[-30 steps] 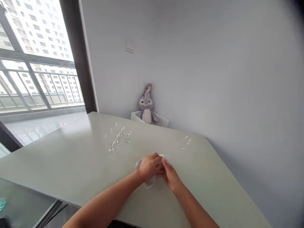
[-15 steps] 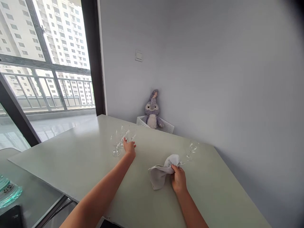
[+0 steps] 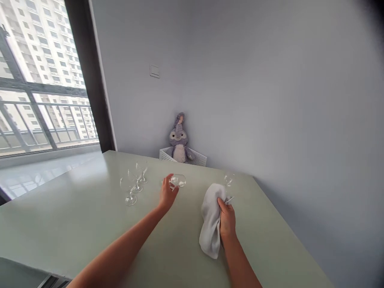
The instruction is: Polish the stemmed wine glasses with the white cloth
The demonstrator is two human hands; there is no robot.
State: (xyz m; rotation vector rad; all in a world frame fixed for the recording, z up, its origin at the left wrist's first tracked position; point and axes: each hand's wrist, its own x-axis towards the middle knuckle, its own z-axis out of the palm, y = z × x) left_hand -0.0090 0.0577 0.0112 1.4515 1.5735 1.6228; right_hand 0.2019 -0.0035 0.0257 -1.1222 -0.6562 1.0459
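Observation:
My left hand is closed around a clear stemmed wine glass, which lies on its side in the fingers above the tabletop. In my right hand a pale grey cloth is pinched between thumb and fingers, its loose end hanging toward me. Left of my left hand, several clear wine glasses stand upright in a close group. Just beyond the cloth is one more wine glass, its lower part hidden by the cloth.
The pale green table runs up to the grey wall. At its far edge a white perforated basket holds a purple plush toy. A large window is on the left.
My left hand has drawn a wine glass away from the group, rightward, and tipped it sideways. My right hand has raised the cloth, which now hangs lengthwise. The view has swung right.

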